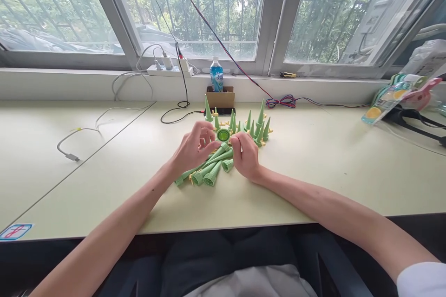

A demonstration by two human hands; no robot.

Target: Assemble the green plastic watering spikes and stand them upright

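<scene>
Between my hands a green plant watering spike (223, 135) has its round open end turned towards me. My left hand (195, 147) curves its fingers at the spike's left side, the thumb along its lower rim. On the other side my right hand (246, 155) is closed in a pinch at the small yellow valve (232, 140) of this spike, which the fingers mostly hide. Below them several loose green spikes (212, 172) lie in a pile, threaded ends facing me. Behind, several spikes with yellow valves (260, 116) stand upright, points up.
A blue drink bottle (216, 75) and an open cardboard box (220, 98) are at the back, with a dark phone (223, 112) in front. A coiled red-blue cable (280, 101) lies behind right, a white cable (71, 157) at left. Packaged items (397, 97) sit far right.
</scene>
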